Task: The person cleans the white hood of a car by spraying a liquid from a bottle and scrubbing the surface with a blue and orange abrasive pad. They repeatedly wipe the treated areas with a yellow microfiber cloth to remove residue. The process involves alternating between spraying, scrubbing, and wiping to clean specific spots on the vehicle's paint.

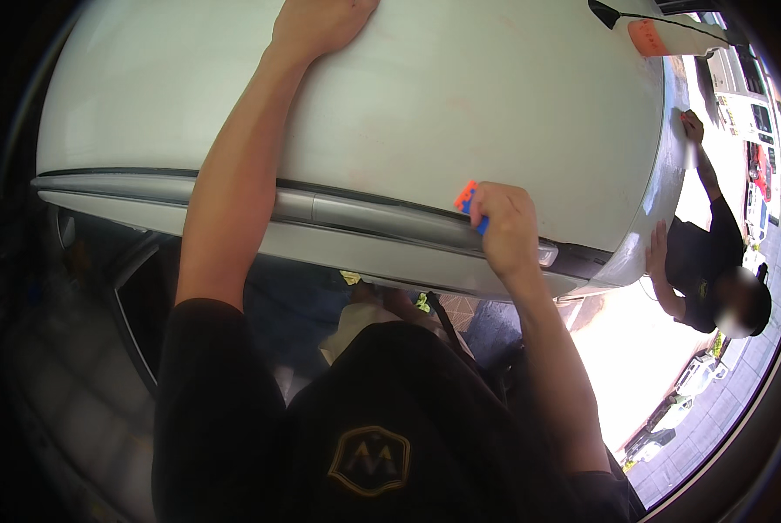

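Observation:
My right hand (pixel 508 222) is closed round a small plastic scraper (pixel 468 199) with an orange head and a blue body. It is at the silver rail (pixel 364 225) along the edge of a white car roof (pixel 460 113). Whether the scraper's edge touches the paint, I cannot tell. My left hand (pixel 323 24) is on the roof near the top edge of the picture, its arm reaching across the rail. Its fingers are mostly cut off by the picture's edge.
A black antenna (pixel 605 13) rises from the roof at the far right, beside a white object with an orange patch (pixel 647 37). A co-worker in a dark shirt (pixel 708 257) has both hands at the car's right end. Below the rail is an open door (pixel 142 305).

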A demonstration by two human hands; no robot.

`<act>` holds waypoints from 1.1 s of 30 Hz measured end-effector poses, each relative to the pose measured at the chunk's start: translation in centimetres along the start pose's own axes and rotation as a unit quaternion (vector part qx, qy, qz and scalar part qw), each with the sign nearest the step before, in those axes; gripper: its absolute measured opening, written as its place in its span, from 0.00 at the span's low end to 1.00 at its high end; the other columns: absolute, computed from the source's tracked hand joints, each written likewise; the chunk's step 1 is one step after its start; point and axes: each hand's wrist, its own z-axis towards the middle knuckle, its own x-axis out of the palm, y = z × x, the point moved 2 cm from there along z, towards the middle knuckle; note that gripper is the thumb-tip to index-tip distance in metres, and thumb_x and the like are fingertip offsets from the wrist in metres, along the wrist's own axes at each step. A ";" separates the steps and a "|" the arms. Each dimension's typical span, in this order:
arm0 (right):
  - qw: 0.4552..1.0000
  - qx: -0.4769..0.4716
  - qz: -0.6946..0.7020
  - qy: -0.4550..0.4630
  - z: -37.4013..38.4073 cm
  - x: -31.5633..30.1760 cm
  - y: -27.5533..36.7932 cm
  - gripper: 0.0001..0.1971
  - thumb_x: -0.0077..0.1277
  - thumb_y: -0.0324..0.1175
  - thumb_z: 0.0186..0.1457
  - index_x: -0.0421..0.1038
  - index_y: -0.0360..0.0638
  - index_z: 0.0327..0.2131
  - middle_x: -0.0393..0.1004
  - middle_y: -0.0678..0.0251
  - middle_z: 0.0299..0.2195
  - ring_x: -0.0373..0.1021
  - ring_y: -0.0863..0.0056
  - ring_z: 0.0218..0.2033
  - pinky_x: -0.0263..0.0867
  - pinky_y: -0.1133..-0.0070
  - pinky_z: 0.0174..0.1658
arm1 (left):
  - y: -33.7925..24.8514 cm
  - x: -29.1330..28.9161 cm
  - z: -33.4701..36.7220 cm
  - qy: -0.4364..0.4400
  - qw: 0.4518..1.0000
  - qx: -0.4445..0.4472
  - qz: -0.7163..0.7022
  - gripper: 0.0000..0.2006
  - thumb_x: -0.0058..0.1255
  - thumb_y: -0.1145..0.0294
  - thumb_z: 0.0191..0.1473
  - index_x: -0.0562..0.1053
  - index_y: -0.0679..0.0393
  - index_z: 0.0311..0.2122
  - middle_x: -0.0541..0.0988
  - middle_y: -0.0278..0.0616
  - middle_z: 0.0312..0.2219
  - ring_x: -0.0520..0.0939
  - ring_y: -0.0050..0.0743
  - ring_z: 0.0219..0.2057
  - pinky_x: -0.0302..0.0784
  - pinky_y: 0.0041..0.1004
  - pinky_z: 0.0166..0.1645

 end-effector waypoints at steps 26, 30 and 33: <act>0.998 -0.030 -0.029 -0.051 3.5 5.4 5.0 0.17 0.43 0.34 0.58 0.72 0.33 0.21 0.73 0.43 0.23 0.68 0.40 0.27 0.64 0.55 0.34 | 1.6 2.8 0.0 -0.039 0.998 0.034 0.027 0.32 0.37 0.44 0.71 0.58 0.43 0.75 0.56 0.40 0.75 0.52 0.46 0.76 0.43 0.51 0.78; 0.999 -0.006 -0.009 -0.045 1.0 2.6 2.4 0.17 0.42 0.34 0.59 0.70 0.34 0.20 0.72 0.45 0.21 0.68 0.44 0.25 0.64 0.57 0.32 | 2.3 2.6 -0.6 -0.056 0.997 0.043 0.040 0.30 0.32 0.44 0.72 0.58 0.36 0.75 0.57 0.32 0.75 0.53 0.40 0.77 0.43 0.49 0.78; 0.990 0.024 0.071 -0.117 -1.9 -4.6 -3.7 0.17 0.42 0.34 0.58 0.67 0.33 0.19 0.67 0.50 0.17 0.64 0.52 0.21 0.62 0.62 0.29 | 2.6 2.5 0.0 -0.059 0.997 0.034 0.048 0.30 0.31 0.44 0.72 0.58 0.35 0.75 0.56 0.32 0.76 0.52 0.39 0.77 0.42 0.48 0.79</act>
